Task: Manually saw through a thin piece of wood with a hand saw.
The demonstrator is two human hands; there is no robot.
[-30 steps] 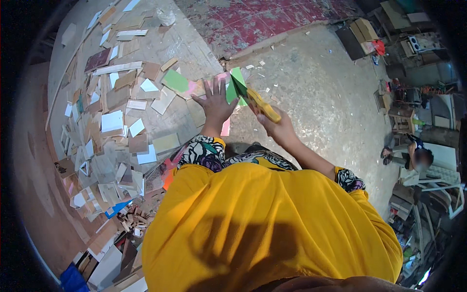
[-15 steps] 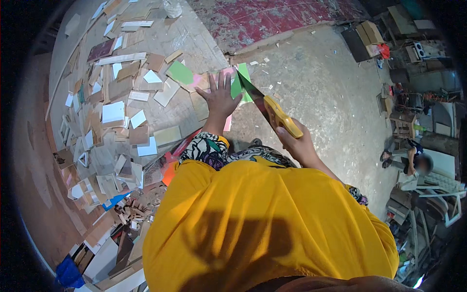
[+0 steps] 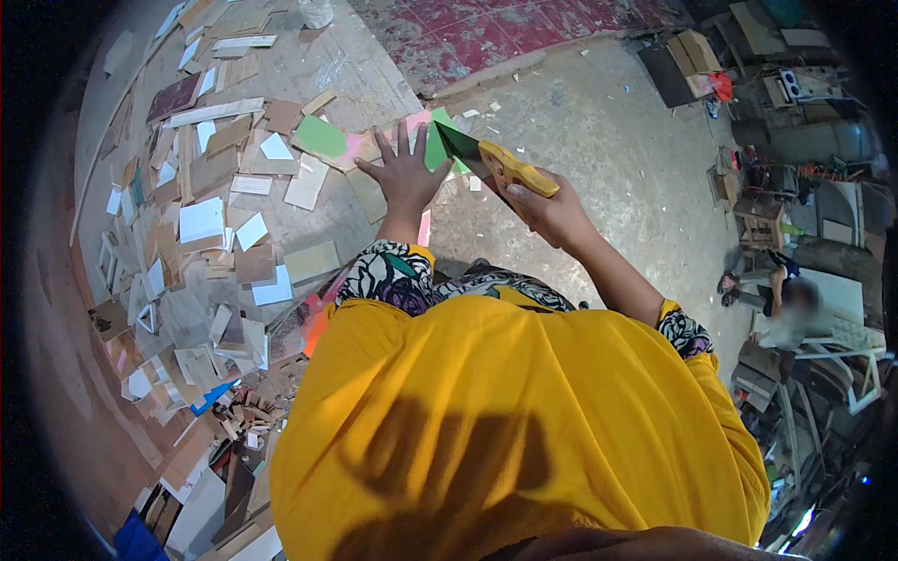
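Note:
My left hand (image 3: 409, 184) lies flat with fingers spread on a board painted green and pink (image 3: 321, 137), pressing near its right end. In my right hand (image 3: 554, 213) is the yellow handle of a handsaw (image 3: 517, 169). The dark blade slants up and left from the handle, meeting the green right part of the board just beside my left fingers. The contact between the teeth and the wood is too small to make out. The board reaches past the edge of the wooden surface on the left.
Many wood and white board offcuts (image 3: 201, 221) cover the surface (image 3: 379, 70) at left. Small chips dot the concrete floor (image 3: 599, 140). Red tiles (image 3: 486, 33) lie at the far side. Another person (image 3: 786, 290) sits at far right among furniture parts.
My right hand has pushed the saw forward, away from my body, so less blade shows beyond the board. My left hand keeps its place on the board. The whole view has shifted slightly.

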